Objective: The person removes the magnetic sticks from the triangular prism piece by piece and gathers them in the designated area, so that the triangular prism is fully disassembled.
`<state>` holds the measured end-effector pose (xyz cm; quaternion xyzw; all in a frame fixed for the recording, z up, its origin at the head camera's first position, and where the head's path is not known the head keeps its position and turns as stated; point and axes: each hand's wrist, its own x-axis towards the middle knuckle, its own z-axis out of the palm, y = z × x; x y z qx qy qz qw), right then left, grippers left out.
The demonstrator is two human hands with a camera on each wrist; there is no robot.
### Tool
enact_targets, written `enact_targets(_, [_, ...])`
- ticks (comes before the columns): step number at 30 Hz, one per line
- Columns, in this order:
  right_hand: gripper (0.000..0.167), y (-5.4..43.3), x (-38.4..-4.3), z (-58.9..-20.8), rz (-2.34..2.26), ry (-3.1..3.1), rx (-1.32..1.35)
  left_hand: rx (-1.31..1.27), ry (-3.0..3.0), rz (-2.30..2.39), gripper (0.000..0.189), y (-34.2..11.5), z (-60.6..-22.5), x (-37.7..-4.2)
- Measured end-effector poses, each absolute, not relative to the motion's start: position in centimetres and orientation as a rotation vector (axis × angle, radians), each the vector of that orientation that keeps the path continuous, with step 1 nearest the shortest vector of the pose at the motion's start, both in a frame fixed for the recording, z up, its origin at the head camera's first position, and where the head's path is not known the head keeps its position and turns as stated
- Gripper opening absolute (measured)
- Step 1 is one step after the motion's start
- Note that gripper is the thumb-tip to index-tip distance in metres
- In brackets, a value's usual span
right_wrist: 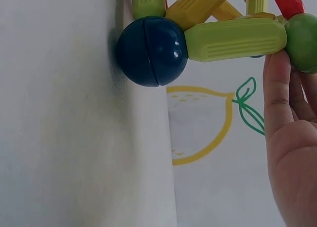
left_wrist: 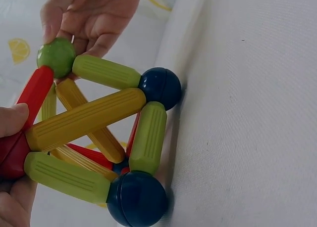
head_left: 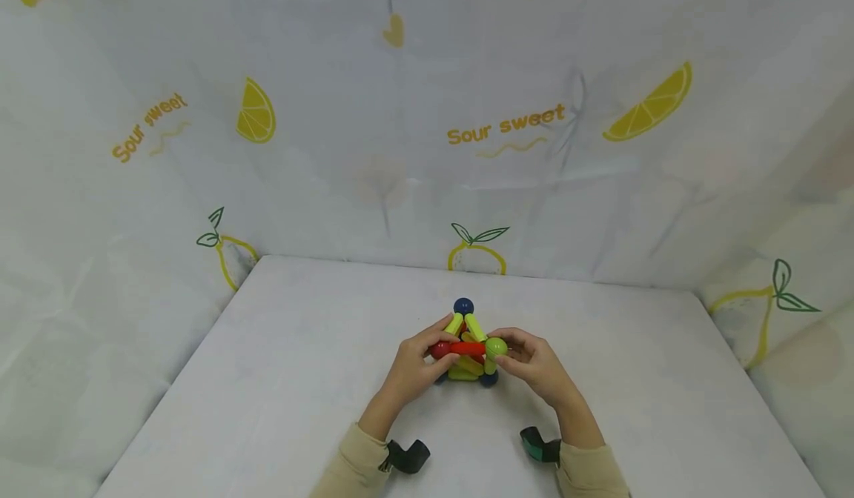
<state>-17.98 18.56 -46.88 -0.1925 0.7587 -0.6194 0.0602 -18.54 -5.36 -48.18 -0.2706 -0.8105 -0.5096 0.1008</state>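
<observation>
A frame of magnetic rods and balls stands on the table in front of me. My left hand (head_left: 412, 368) grips the red ball (head_left: 440, 350) at its upper left corner, thumb and fingers on either side. Opposite it, my right hand (head_left: 539, 368) pinches the green ball (head_left: 496, 347). Between these two balls runs a red rod (head_left: 468, 348). In the left wrist view, a yellow rod (left_wrist: 89, 118) crosses the side diagonally, and a lime rod (left_wrist: 69, 176) joins the red ball to a dark blue ball (left_wrist: 137, 199) at the bottom. Another dark blue ball (head_left: 463, 306) sits at the far end.
The white table (head_left: 300, 379) ends at a hanging cloth (head_left: 333, 187) printed with lemons, which also encloses both sides. Dark wrist-worn devices (head_left: 408, 456) sit near both sleeve cuffs.
</observation>
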Motion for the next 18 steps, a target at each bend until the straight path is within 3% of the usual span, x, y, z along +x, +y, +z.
enact_targets(18, [0.047,22.7,-18.4,-47.8,-2.038,2.392,-0.324,-0.768,-2.370,-1.582,0.027,-5.9,-48.1,-18.7])
